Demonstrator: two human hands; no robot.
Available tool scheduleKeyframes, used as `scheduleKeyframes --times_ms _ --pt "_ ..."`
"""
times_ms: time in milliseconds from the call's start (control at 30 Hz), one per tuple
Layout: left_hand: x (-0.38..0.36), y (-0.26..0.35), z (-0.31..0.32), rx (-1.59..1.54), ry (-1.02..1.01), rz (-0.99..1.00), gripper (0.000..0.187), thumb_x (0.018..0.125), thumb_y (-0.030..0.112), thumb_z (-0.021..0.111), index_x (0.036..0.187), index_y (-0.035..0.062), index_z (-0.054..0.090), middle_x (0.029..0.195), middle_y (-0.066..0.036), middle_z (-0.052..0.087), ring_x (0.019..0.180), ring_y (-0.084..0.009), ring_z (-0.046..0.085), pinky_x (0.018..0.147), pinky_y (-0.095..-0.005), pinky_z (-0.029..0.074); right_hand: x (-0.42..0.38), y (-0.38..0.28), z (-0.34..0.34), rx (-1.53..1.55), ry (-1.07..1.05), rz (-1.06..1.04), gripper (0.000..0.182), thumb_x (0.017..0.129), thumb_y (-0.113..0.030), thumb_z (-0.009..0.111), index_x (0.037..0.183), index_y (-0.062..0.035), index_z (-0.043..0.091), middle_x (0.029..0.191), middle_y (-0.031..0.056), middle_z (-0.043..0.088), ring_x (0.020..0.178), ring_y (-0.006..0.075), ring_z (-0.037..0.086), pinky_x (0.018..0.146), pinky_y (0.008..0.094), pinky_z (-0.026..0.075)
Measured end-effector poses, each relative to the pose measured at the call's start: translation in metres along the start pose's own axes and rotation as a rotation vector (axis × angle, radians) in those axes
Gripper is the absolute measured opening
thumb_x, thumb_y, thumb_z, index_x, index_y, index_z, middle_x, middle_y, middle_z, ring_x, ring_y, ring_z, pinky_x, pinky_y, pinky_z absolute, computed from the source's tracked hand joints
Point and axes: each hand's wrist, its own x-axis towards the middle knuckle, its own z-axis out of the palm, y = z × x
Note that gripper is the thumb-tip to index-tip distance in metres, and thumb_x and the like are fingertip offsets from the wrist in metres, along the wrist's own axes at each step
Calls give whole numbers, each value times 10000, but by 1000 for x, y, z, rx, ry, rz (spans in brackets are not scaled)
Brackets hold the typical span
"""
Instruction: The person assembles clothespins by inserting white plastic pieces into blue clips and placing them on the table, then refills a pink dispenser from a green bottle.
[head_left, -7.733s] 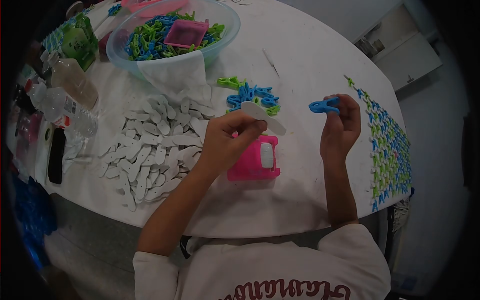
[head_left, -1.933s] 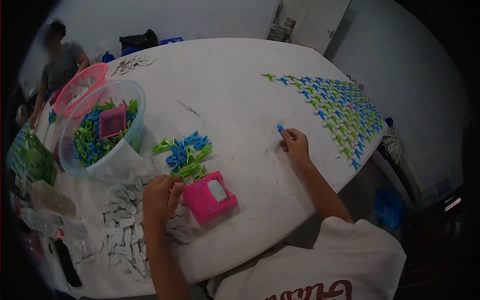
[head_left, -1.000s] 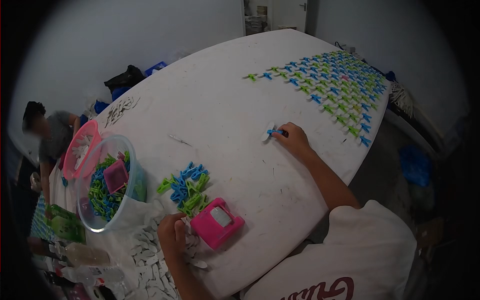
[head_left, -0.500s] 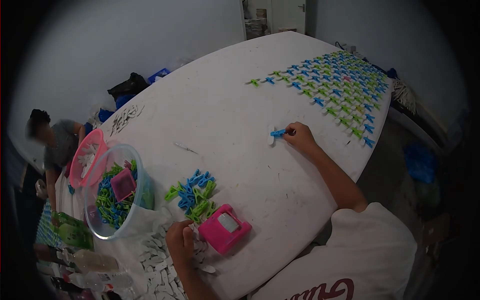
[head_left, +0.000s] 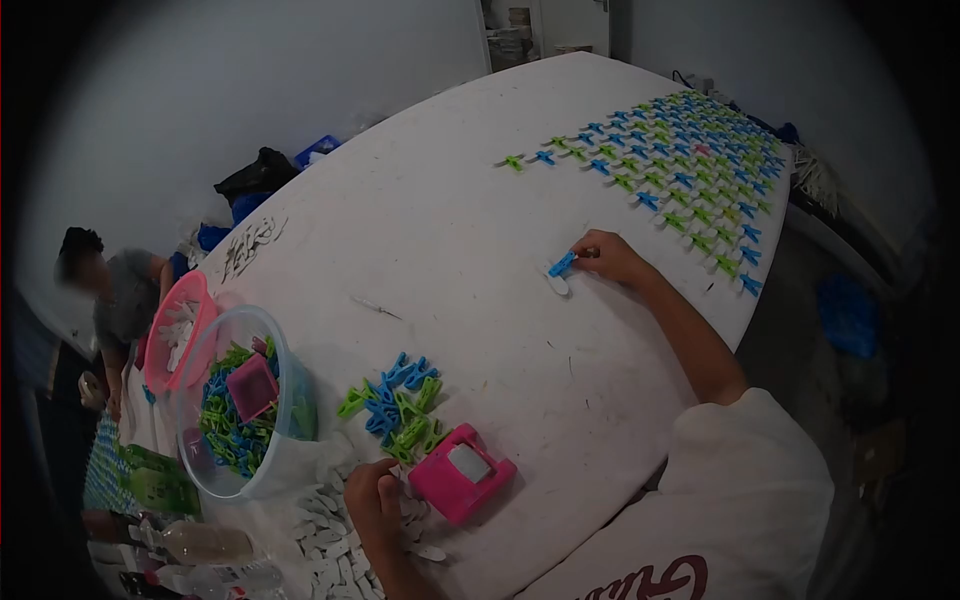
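Pale walls (head_left: 330, 60) are surrounding a white bench (head_left: 450, 230). Apart from the clip rows (head_left: 684, 180), the right hand (head_left: 610, 257) is grasping a blue clip (head_left: 562, 264), a white piece (head_left: 559, 286) showing at its tip. Beside a pink box (head_left: 440, 486), the left hand (head_left: 372, 498) is lying by piled white pieces (head_left: 327, 538), its grip too unclear to tell. A loosening right pinch could be letting the clip slide off its piece; a straying left wrist could be scattering the pile.

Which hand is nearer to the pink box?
Left. The left hand is just left of the pink box; the right hand is farther, beyond it to the right.
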Motion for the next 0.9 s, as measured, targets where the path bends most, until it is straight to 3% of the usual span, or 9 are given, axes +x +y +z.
scheduleKeyframes --times_ms 33,100,233,300,367,433,567,900 --pt "1 -2 1 -1 -6 -2 490 1030 433 462 947 15 703 739 -127 614 730 -325 607 696 -405 444 2 1 -1 -32 -5 -24 281 810 -182 791 1047 -36 755 947 93 676 847 193 627 767 333 501" --pt "2 -6 3 24 49 83 588 1055 484 424 931 -10 718 683 -90 601 633 -220 612 602 -343 444 8 1 -2 -72 -11 2 286 804 -193 791 1040 -37 758 937 96 684 841 197 631 764 333 503" --pt "2 1 2 30 43 63 599 1054 493 419 932 -11 718 685 -90 603 635 -219 613 600 -343 442 24 5 0 -156 68 -16 215 800 -170 782 967 -35 768 869 78 683 772 170 592 706 313 480" --pt "1 6 0 5 3 -34 522 1033 450 442 947 7 704 722 -119 604 717 -320 599 695 -409 438 35 8 3 -190 127 -27 216 802 -172 773 971 -38 768 858 82 691 761 171 607 700 315 486" --pt "1 4 0 2 1 -35 524 1033 453 442 947 9 705 719 -117 605 714 -320 599 694 -410 438 47 10 2 -221 185 -40 216 804 -173 764 974 -40 769 847 85 699 749 172 622 695 317 493" --pt "1 2 0 1 4 -34 525 1033 456 442 947 10 706 717 -115 606 710 -320 600 693 -411 438 60 6 -1 -197 189 130 265 805 -222 776 1019 -65 773 866 81 725 775 182 683 728 328 531" --pt "1 2 0 14 -5 -37 522 1032 460 444 945 19 712 714 -108 613 709 -321 603 693 -415 441 86 7 -2 -160 293 170 238 822 -229 760 1012 -88 780 851 73 740 754 184 692 724 332 538" --pt "2 3 -1 0 -7 -90 568 1031 509 438 953 24 724 718 -97 624 711 -292 619 674 -397 449 163 41 -10 -356 602 432 201 852 -282 749 1002 -157 793 949 52 764 893 225 722 767 375 575"
